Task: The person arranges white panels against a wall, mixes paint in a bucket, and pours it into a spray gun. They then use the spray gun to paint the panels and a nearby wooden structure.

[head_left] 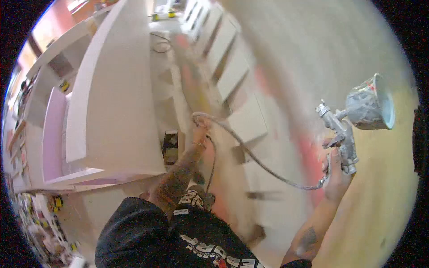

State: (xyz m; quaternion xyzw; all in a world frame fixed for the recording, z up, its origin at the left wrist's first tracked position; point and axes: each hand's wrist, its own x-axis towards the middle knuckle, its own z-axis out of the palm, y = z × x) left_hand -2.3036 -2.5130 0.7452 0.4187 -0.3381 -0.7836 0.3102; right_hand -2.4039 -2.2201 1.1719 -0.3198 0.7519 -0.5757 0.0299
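Note:
My right hand is wrapped round the handle of a metal paint spray gun, held out at the right. A paint-smeared cup sits on the gun, its pale rim facing right. From the base of the handle an air hose sags across to my left hand, whose fingers are closed round it. Past that hand, the hose drops toward the floor near my feet.
A large white cabinet stands on the left, with a pinkish panel beside it. Several white panels lie in a row along the floor. A small dark box sits by the cabinet's base. Clutter fills the lower left.

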